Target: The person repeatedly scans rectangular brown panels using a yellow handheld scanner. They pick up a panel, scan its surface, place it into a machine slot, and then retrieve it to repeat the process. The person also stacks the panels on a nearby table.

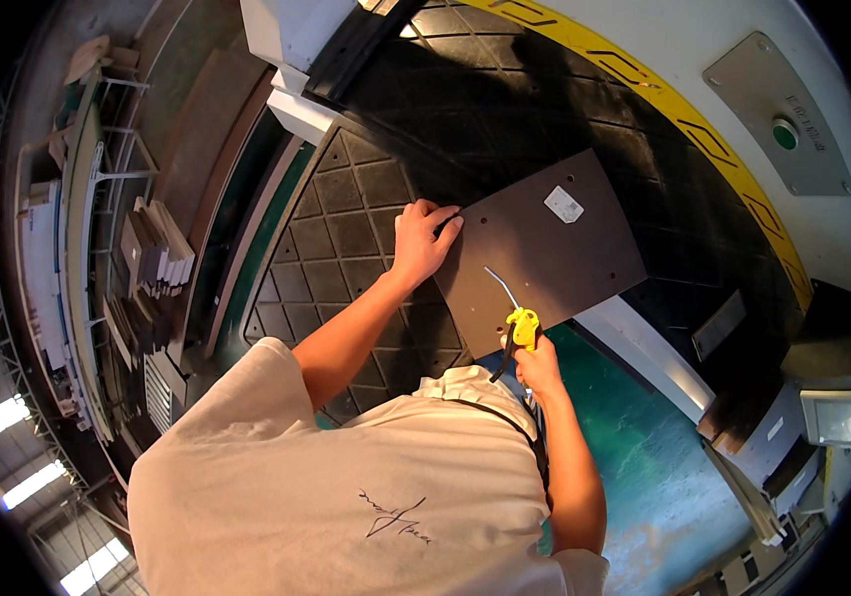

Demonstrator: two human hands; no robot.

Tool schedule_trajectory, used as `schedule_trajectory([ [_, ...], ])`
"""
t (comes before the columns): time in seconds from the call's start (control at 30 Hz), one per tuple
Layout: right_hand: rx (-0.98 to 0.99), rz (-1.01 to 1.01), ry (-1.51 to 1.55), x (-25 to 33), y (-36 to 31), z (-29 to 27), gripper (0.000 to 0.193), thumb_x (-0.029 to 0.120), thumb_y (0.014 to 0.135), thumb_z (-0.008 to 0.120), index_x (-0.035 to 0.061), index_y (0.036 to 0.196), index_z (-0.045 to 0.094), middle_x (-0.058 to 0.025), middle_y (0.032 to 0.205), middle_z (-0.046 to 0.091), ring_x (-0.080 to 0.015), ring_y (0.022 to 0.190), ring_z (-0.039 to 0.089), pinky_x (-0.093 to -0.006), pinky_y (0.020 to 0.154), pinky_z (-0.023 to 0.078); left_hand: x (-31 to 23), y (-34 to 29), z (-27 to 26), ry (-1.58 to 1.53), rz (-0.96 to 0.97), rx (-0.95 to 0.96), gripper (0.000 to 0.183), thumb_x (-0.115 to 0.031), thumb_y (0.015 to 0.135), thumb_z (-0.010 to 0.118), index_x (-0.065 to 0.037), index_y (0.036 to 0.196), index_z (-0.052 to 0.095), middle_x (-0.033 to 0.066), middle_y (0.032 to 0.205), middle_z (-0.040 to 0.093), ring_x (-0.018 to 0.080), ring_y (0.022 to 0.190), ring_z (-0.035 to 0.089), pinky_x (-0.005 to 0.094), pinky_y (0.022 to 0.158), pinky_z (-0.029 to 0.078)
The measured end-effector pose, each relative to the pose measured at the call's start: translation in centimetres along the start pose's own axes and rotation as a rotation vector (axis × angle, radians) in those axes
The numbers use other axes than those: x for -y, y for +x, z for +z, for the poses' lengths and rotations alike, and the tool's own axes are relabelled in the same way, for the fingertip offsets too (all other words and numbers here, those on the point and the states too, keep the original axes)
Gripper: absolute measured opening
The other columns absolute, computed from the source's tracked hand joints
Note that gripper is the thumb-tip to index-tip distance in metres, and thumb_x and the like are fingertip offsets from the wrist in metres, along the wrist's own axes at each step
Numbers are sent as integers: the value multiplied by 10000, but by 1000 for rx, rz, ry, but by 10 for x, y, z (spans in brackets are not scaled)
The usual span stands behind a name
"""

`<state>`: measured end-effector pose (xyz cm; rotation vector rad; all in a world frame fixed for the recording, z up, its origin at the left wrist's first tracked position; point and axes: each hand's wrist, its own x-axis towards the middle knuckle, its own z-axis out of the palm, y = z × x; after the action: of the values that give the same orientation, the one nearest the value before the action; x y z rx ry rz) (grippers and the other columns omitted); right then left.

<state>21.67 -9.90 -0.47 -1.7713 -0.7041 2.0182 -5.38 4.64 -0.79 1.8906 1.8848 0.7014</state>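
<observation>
A flat brown board (535, 268) with drilled holes and a white label (564, 205) lies over a black grooved machine bed. My left hand (424, 241) grips the board's left edge, thumb and fingers pinching it. In my right hand (537, 366) is a yellow air blow gun (524, 326), its thin metal nozzle (501, 285) pointing up and left above the board's surface. A dark hose runs down from the gun beside my right hand. Part of the board's near edge is hidden behind the gun and hand.
The black bed (336, 214) spreads left and beyond the board. Along the far right runs a yellow strip (684, 114) on a white machine housing with a green button (785, 134). Stacked panels (157, 248) stand at left. Green floor (634, 437) shows at lower right.
</observation>
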Motion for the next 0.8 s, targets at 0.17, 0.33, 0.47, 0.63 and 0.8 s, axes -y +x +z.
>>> schedule_trajectory([
  [0.17, 3, 3, 100, -2, -3, -7, 230, 18, 888, 645, 18, 1117, 665, -7, 716, 576, -96, 488, 496, -281, 435, 394, -11, -1, -10, -102, -72, 174, 334, -284, 980, 707, -72, 1232, 760, 153, 1049, 682, 329, 1056, 629, 424, 951, 497],
  [0.33, 4, -10, 134, -13, -26, -26, 276, 0, 871, 618, 21, 1146, 637, -9, 740, 595, -92, 522, 528, -266, 446, 409, -36, -3, -14, -308, -315, 356, 456, -369, 973, 708, -45, 1294, 711, 222, 1170, 738, 337, 1046, 731, 399, 918, 567],
  [0.47, -44, -99, 265, -27, -77, -53, 192, 5, 903, 609, 42, 1082, 667, -29, 789, 648, -92, 586, 587, -238, 488, 448, -72, -14, -12, -578, -301, 443, 383, -241, 1016, 692, -13, 1324, 694, 121, 1133, 772, 158, 992, 718, 321, 900, 570],
  [0.63, -235, -141, 422, -51, -166, -95, 151, -28, 924, 631, 34, 1061, 643, -41, 772, 638, -97, 574, 576, -247, 487, 431, -159, -40, 27, -590, -153, 562, 401, -257, 1009, 721, 11, 1306, 705, 131, 1112, 781, 148, 975, 717, 313, 886, 569],
  [0.8, -448, -253, 498, -100, -233, -123, 75, 49, 946, 713, 42, 941, 639, -8, 702, 614, -85, 529, 531, -253, 479, 402, -264, -54, 62, -746, -6, 797, 421, -252, 1017, 723, 1, 1351, 685, 56, 1057, 756, 105, 899, 662, 285, 837, 547],
])
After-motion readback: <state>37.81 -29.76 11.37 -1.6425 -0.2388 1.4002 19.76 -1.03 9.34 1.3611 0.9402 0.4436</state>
